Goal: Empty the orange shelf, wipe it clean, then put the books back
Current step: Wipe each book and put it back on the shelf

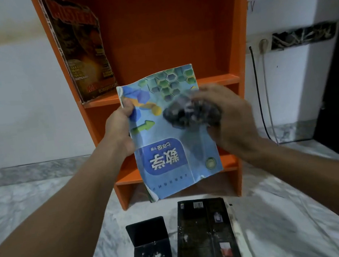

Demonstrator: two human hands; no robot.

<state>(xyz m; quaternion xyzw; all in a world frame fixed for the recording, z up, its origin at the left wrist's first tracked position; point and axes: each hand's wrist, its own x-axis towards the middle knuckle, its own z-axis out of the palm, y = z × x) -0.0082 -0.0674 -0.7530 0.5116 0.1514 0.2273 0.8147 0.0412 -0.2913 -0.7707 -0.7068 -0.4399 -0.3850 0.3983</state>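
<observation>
Textbook held before orange shelf: left hand pinches its edge, right hand fingers curled round dark cloth on cover. Risk: hard rubbing could crease limp cover or break one-sided grip.

In front of the tall orange wooden shelf, the left hand grips the left edge of a worn blue paperback textbook, held upside down. The right hand clutches a dark crumpled cloth against its cover. A dark red-titled magazine leans against the shelf's upper left wall. A long black book and a smaller black folded object lie on the floor before the shelf.
</observation>
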